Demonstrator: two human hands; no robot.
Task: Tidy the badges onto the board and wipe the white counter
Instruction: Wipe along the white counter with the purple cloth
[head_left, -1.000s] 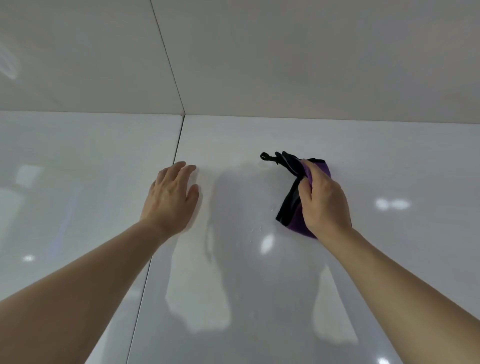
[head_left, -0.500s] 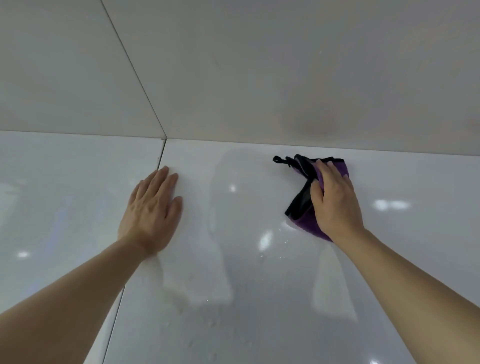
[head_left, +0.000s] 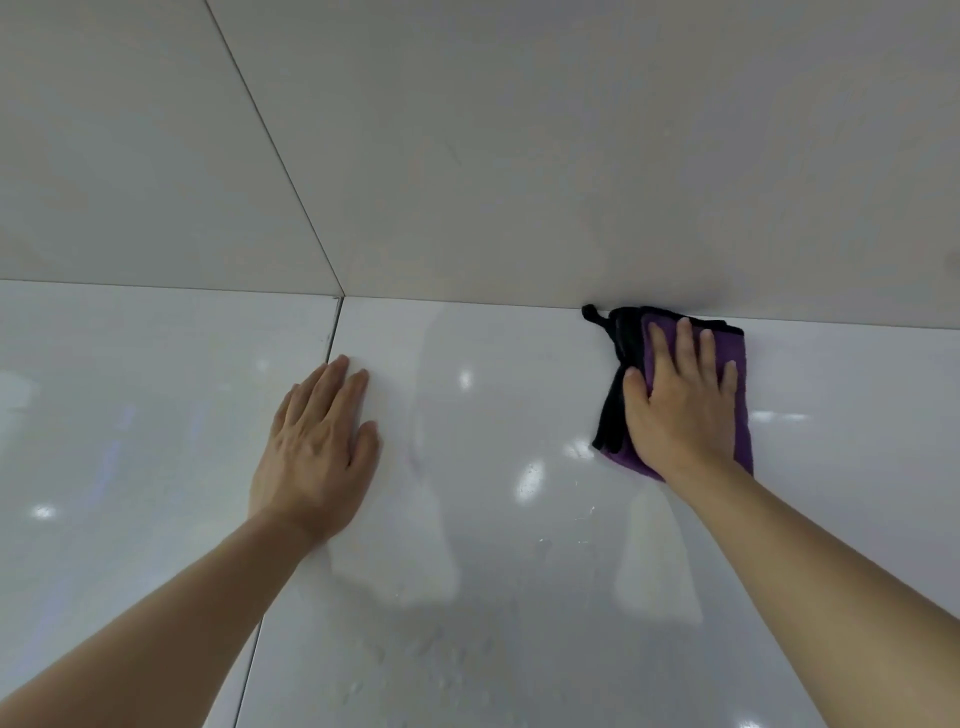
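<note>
The glossy white counter (head_left: 493, 519) fills the lower half of the head view. A purple cloth with black edging (head_left: 737, 353) lies on it, its far edge against the back wall. My right hand (head_left: 680, 410) presses flat on the cloth, fingers spread. My left hand (head_left: 317, 457) rests palm down on the bare counter to the left, beside a seam. No badges or board are in view.
A beige tiled wall (head_left: 519, 156) rises directly behind the counter. A thin seam (head_left: 332, 338) splits the counter into two panels. Small water droplets (head_left: 431, 654) speckle the surface near me.
My right hand has pushed the cloth away from me to the back wall and flattened on it. The left hand stays planted by the seam.
</note>
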